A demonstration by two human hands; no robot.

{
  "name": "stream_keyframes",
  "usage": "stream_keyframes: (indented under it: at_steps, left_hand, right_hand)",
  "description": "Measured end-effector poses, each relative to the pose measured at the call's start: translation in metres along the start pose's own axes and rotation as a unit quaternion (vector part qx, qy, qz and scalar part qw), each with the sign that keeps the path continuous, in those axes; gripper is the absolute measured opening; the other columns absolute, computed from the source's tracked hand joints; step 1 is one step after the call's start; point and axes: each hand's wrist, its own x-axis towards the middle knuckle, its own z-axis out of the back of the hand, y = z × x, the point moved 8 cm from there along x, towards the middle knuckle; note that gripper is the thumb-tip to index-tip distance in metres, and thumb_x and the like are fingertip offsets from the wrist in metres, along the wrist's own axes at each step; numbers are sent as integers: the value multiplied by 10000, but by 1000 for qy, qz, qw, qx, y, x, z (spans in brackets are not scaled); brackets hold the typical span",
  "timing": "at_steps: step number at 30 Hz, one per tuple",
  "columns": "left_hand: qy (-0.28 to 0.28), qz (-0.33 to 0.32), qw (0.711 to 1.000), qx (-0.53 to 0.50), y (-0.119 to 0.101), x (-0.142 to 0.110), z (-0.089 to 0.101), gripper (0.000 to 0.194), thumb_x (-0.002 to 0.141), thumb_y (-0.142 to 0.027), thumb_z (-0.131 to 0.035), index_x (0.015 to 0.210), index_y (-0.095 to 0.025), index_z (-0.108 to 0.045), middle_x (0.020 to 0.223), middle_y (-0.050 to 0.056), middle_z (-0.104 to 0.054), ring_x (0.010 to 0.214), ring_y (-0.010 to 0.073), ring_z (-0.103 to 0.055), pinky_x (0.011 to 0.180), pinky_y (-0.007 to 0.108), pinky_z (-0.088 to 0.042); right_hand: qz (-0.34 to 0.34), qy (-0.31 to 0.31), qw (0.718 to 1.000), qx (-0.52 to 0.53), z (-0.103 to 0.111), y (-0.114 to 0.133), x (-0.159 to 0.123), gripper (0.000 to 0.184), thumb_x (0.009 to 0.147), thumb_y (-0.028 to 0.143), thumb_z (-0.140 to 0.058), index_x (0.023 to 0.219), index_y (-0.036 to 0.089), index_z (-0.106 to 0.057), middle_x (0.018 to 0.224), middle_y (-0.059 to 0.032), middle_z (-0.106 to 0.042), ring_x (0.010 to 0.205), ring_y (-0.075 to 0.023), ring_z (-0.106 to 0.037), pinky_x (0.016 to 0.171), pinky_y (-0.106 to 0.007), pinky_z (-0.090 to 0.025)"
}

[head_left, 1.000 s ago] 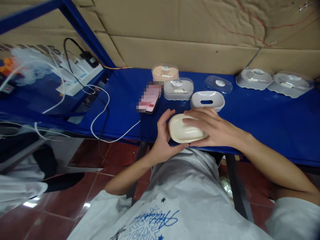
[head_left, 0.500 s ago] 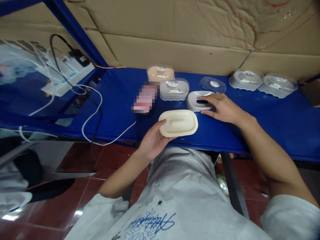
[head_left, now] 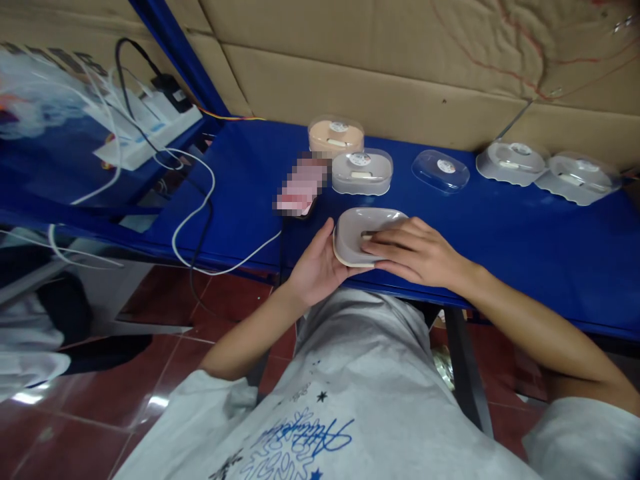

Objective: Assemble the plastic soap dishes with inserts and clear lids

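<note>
My left hand (head_left: 317,267) cups a shallow cream oval tray (head_left: 363,265) from below and from the left, thumb raised beside it. Only a thin strip of the tray's lower rim shows. Over the tray sits a glossy light-grey oval shell (head_left: 351,233) with a dark slot in its middle. My right hand (head_left: 423,253) grips this shell from the right, fingers lying across its top and partly covering the slot. Whether the two parts are fully pressed together I cannot tell. Behind them a clear oval lid (head_left: 440,171) with a round sticker lies on the blue table.
On the blue table (head_left: 500,247) are an orange box (head_left: 336,137), a grey box (head_left: 362,173) and two more grey boxes (head_left: 511,162) at the right, all clear-lidded. A pixelated phone (head_left: 301,187) lies left. White cables (head_left: 176,227) run from a power strip (head_left: 145,140).
My right hand has lifted the grey shell off the table and brought it left and nearer, onto the cream tray. My left hand still holds the tray. The view has shifted slightly.
</note>
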Motion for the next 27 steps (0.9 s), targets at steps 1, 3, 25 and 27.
stream_keyframes:
  at_steps: [1, 3, 25, 27]
  left_hand:
    - [-7, -11, 1000, -3, -1, 0, 0, 398, 1131, -471, -495, 1243, -195, -759, 1130, 74, -833, 1041, 240, -797, 994, 435, -661]
    - [-19, -28, 999, -11, -3, -1, 1, 304, 1126, -371, -527, 1243, -208, -756, 1163, 49, -831, 1049, 214, -792, 1015, 415, -652]
    - [-47, -64, 997, -23, -10, -1, 7, 245, 1075, -322, -598, 1238, -225, -752, 1202, 27, -827, 1250, 259, -750, 1140, 494, -593]
    - [-48, -59, 997, -24, -10, -2, 7, 221, 1072, -317, -601, 1208, -240, -756, 1217, 15, -824, 1268, 263, -742, 1136, 503, -597]
  right_hand:
    - [2, 8, 1000, -3, -4, 0, 0, 406, 1099, 445, -602, 1480, 322, -674, 1346, -63, -795, 1211, -264, -732, 991, -459, -551]
    - [10, 16, 1000, -12, -9, -1, 1, 470, 1091, 491, -608, 1518, 300, -642, 1390, -87, -772, 1254, -276, -715, 1018, -474, -552]
    - [-151, -46, 987, 11, 14, -70, -11, 552, 1139, 449, -411, 1655, 261, -473, 1653, -107, -575, 1550, -300, -527, 1285, -561, -435]
    - [-247, -65, 965, -51, 23, -112, -27, 607, 1120, 485, -400, 1671, 234, -439, 1702, -142, -505, 1596, -358, -451, 1296, -631, -374]
